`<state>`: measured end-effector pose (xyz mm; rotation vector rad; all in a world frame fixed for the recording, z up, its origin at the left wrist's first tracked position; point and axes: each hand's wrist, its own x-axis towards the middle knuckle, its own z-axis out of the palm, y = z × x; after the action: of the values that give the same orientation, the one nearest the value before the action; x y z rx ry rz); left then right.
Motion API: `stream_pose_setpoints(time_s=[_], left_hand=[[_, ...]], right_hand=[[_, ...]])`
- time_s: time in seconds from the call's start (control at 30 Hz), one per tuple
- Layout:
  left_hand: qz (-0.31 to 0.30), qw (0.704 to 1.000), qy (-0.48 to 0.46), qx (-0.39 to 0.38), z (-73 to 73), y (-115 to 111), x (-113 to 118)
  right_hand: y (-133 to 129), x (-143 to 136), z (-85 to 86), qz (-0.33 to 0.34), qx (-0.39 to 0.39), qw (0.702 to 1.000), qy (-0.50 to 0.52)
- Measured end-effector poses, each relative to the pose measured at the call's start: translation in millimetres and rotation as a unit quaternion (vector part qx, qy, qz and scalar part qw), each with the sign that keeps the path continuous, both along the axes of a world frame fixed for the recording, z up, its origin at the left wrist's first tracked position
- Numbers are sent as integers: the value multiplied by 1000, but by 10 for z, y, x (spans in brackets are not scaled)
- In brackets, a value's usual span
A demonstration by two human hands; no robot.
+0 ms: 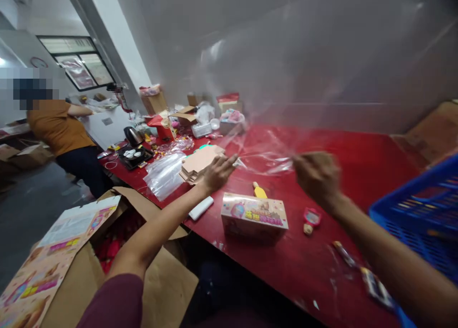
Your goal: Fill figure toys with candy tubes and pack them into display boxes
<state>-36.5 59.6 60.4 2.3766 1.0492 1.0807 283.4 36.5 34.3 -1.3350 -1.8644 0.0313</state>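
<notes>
A clear plastic bag is stretched over the red table between my two hands. My left hand pinches one edge of it, fingers fairly straight. My right hand is closed in a fist on the opposite edge. Just below the bag a small printed carton rests near the table's front edge. Behind the carton lies a yellow paddle-like piece. A pink-framed toy piece lies to its right. Flat cardboard pieces are stacked beyond my left hand, next to a pile of clear bags.
A blue plastic crate stands at the right. An open cardboard box with red items is at lower left. Small wrapped items lie near the crate. A kettle stands farther back, and a person in an orange shirt works at left.
</notes>
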Motion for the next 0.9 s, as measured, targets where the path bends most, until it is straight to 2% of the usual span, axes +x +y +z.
stream_pose_setpoints(time_s=[0.03, 0.1, 0.13, 0.2, 0.3, 0.4, 0.57, 0.63, 0.73, 0.9], left_hand=[[0, 997, 11, -72, -222, 99, 15], [-1, 990, 24, -141, -582, 280, 47], [-3, 987, 30, -156, -708, 344, 49], [-11, 986, 37, -161, -856, 402, 18], [-16, 989, 45, -137, -931, 340, -67], [-14, 994, 51, -97, -993, 174, -145], [-21, 997, 59, -48, -1160, -204, -313], [-26, 996, 76, 38, -1212, -358, -389], [-38, 974, 103, 197, -1272, -570, -489], [-109, 940, 160, 280, -1403, -818, -639]], right_hand=[[0, -55, -187, -1, -36, 999, -20], [-2, -144, -495, -4, -103, 993, -62], [-8, -167, -613, -5, -127, 989, -72], [-34, -169, -784, -11, -153, 985, -81], [-92, -91, -957, -43, -148, 985, -77], [-199, -7, -1101, -64, -112, 991, -41], [-627, -84, -1262, -103, 18, 995, 0], [-842, -187, -1309, -129, 66, 989, -2], [-1127, -332, -1424, -145, 90, 985, 0], [-1397, -400, -1714, -109, 86, 990, 10]])
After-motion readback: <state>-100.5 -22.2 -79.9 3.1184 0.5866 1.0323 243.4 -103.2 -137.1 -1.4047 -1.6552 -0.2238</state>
